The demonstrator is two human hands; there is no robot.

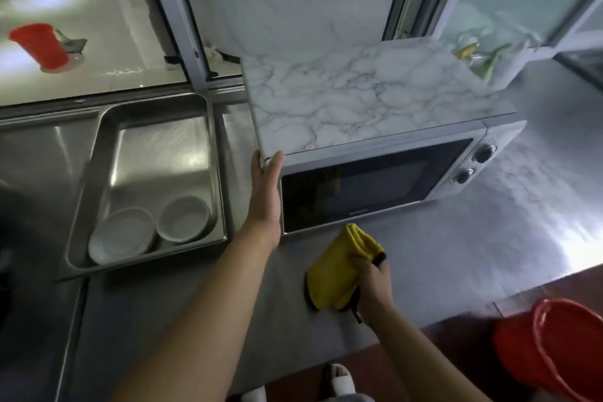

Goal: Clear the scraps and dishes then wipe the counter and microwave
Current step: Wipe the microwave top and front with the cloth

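Microwave (375, 179) standing on steel bench (424, 254), steadied at its front-left corner by flat, straight-fingered left hand (266, 186); folded yellow cloth (339, 271) gripped in right hand (375, 281), poised below door for wiping. Bowls (150, 232) already parked in sink (107, 153).

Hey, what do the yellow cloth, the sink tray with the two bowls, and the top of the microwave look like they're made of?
Yellow cloth: likely microfibre; soft, thick, matte folds with a dark edge.
Sink tray: stainless steel, by its brushed sheen and bright reflections.
Two bowls: glossy white, probably ceramic or melamine; cannot tell which.
Microwave top: marble pattern, grey veins on white; possibly a printed film or board rather than stone.
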